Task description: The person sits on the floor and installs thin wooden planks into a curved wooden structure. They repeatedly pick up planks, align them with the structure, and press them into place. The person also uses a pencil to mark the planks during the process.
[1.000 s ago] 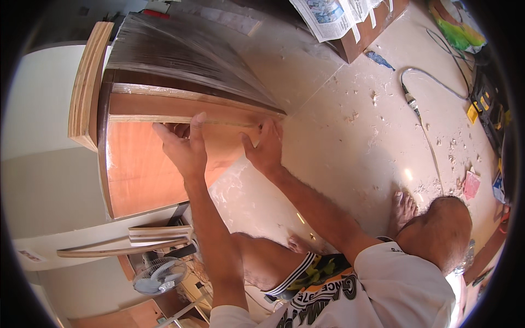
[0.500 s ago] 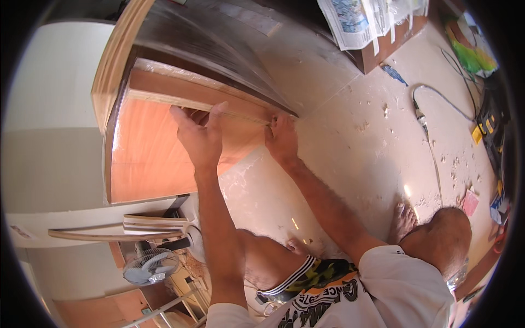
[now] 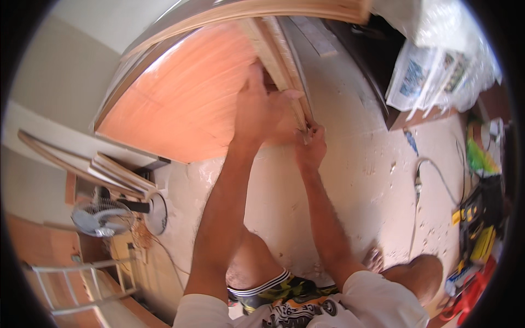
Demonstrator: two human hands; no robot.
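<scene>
A long wooden strip (image 3: pixel 270 54) stands along the right edge of an orange-brown wood panel (image 3: pixel 186 90), close to its dark edging. My left hand (image 3: pixel 254 112), slightly blurred, grips the strip partway along, its thumb laid across the strip and its fingers at the panel side. At the strip's near end, my right hand (image 3: pixel 311 146) is closed with fingertips round the corner. Its fingers partly hide that end.
A curved wooden edge (image 3: pixel 246 12) arches over the panel's far side. Newspaper and clear plastic (image 3: pixel 421 76) cover a dark cabinet at far right. A cable (image 3: pixel 418 186) crosses the dusty floor towards tools. At left are a fan (image 3: pixel 104 216) and a ladder (image 3: pixel 82 268).
My view has swung left, so the panel and strip appear turned and further right. Both hands stay at the strip, with the left hand's fingers now nearer its near end.
</scene>
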